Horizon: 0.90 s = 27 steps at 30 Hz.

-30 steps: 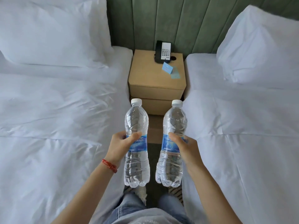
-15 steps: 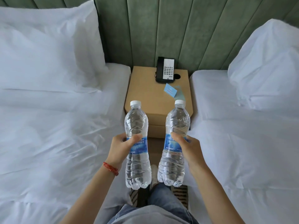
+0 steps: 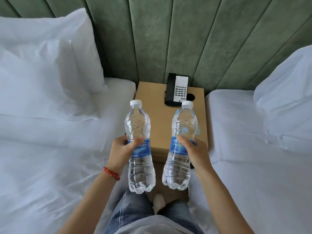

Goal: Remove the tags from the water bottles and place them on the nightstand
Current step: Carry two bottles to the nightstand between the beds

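My left hand (image 3: 122, 150) grips a clear water bottle (image 3: 138, 130) with a blue label and white cap, held upright. My right hand (image 3: 196, 152) grips a second, matching water bottle (image 3: 183, 125) the same way. Both bottles hang in front of the tan nightstand (image 3: 155, 95), between the two beds. Light blue tags (image 3: 197, 130) lie on the nightstand's right side, mostly hidden behind the right bottle.
A black and white telephone (image 3: 177, 89) stands at the back of the nightstand beside a round hole (image 3: 190, 97). White beds with pillows (image 3: 50, 68) flank the nightstand left and right. A green padded headboard (image 3: 168, 39) rises behind.
I have moved closer to the nightstand with both bottles still held upright. The bottles now overlap the nightstand top, and the right one covers most of the blue tags.
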Available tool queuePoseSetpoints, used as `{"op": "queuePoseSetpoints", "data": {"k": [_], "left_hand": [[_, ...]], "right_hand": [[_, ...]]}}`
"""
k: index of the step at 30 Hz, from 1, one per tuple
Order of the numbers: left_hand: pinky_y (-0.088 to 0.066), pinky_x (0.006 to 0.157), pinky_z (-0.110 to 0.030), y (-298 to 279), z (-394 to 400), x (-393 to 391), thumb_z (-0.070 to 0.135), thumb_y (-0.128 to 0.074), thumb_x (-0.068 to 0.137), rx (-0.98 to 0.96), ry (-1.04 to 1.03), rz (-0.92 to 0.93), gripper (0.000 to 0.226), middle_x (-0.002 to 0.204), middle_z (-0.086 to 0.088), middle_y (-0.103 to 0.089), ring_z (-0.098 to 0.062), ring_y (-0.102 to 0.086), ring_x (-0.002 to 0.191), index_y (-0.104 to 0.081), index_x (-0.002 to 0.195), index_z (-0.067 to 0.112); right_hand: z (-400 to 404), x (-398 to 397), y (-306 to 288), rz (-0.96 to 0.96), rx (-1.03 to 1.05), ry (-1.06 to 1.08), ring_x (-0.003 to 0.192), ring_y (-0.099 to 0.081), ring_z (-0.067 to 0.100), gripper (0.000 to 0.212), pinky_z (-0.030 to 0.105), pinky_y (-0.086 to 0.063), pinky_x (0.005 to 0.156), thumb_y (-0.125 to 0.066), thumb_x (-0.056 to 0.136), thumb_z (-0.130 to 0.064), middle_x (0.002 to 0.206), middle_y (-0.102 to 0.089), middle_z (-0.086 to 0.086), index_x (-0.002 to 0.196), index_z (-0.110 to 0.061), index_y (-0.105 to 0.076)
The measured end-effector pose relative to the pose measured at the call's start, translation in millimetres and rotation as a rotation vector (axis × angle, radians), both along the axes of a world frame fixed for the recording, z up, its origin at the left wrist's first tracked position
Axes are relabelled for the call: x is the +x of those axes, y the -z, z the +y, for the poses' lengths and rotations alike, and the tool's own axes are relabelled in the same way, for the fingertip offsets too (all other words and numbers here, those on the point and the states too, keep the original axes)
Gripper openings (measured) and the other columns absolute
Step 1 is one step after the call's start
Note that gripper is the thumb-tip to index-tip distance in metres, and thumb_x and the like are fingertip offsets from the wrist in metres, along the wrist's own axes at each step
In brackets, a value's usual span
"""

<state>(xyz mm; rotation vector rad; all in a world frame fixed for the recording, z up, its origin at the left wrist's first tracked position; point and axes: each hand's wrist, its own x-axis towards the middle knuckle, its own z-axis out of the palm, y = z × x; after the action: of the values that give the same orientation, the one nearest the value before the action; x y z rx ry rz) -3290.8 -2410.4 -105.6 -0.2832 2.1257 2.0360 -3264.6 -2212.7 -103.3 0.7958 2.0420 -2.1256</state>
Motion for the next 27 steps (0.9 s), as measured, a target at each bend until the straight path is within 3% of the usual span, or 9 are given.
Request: {"op": "queuePoseSetpoints", "data": {"k": [6,10,12,16,22,27], "left_hand": [[-0.038,0.039,-0.008,15.2,-2.2,-89.3,0.044,-0.068,0.052,0.012,0.100,-0.039,0.021,0.038,0.013,-0.055,0.001,-0.053,0.038,-0.063,0.044,0.025],[-0.040,0.041,-0.009,29.8,-14.7,-149.8,0.016,-0.073,0.073,-0.044,0.148,-0.036,0.029,0.043,0.013,-0.060,0.000,-0.057,0.042,-0.063,0.047,0.023],[-0.042,0.042,-0.010,34.6,-20.7,-177.0,0.018,-0.074,0.072,-0.061,0.156,-0.045,0.022,0.046,0.012,-0.063,-0.001,-0.059,0.044,-0.063,0.053,0.020],[-0.045,0.046,-0.010,45.8,-27.4,-220.2,0.014,-0.073,0.074,-0.094,0.178,-0.046,0.013,0.053,0.015,-0.067,0.000,-0.063,0.050,-0.064,0.066,0.018],[-0.046,0.050,-0.007,68.5,-24.7,-272.5,0.006,-0.073,0.072,-0.147,0.217,-0.040,0.020,0.060,0.022,-0.069,0.004,-0.065,0.060,-0.065,0.071,0.024],[-0.055,0.062,-0.017,99.5,-18.5,-305.6,0.014,-0.080,0.064,-0.196,0.218,-0.044,0.024,0.082,-0.004,-0.072,-0.005,-0.068,0.073,-0.067,0.083,0.018]], "right_hand": [[-6.5,-72.7,16.4,-0.056,0.026,0.046,0.057,-0.066,0.007,0.010,0.017,-0.050,0.050,-0.072,0.073,-0.023,0.058,-0.069,-0.006,0.064,-0.021,-0.070],[-18.5,-130.2,25.8,-0.075,0.065,0.067,0.060,-0.064,0.007,0.007,0.024,-0.049,0.058,-0.073,0.072,-0.028,0.059,-0.068,-0.008,0.067,-0.033,-0.071],[-24.3,-156.6,30.8,-0.072,0.074,0.074,0.062,-0.062,0.006,0.005,0.025,-0.047,0.060,-0.073,0.065,-0.036,0.060,-0.067,-0.009,0.070,-0.034,-0.071],[-29.7,-195.8,45.0,-0.072,0.107,0.080,0.067,-0.065,0.009,0.027,0.027,-0.049,0.064,-0.071,0.051,-0.048,0.065,-0.070,-0.008,0.072,-0.030,-0.071],[-26.0,-236.6,72.4,-0.066,0.165,0.089,0.077,-0.069,0.010,0.022,0.031,-0.054,0.074,-0.074,0.059,-0.038,0.076,-0.073,-0.009,0.078,-0.028,-0.070],[-15.2,-268.7,102.3,-0.026,0.246,0.120,0.080,-0.068,0.007,0.021,0.028,-0.052,0.073,-0.079,0.066,-0.022,0.080,-0.072,-0.008,0.082,-0.026,-0.066]]}}
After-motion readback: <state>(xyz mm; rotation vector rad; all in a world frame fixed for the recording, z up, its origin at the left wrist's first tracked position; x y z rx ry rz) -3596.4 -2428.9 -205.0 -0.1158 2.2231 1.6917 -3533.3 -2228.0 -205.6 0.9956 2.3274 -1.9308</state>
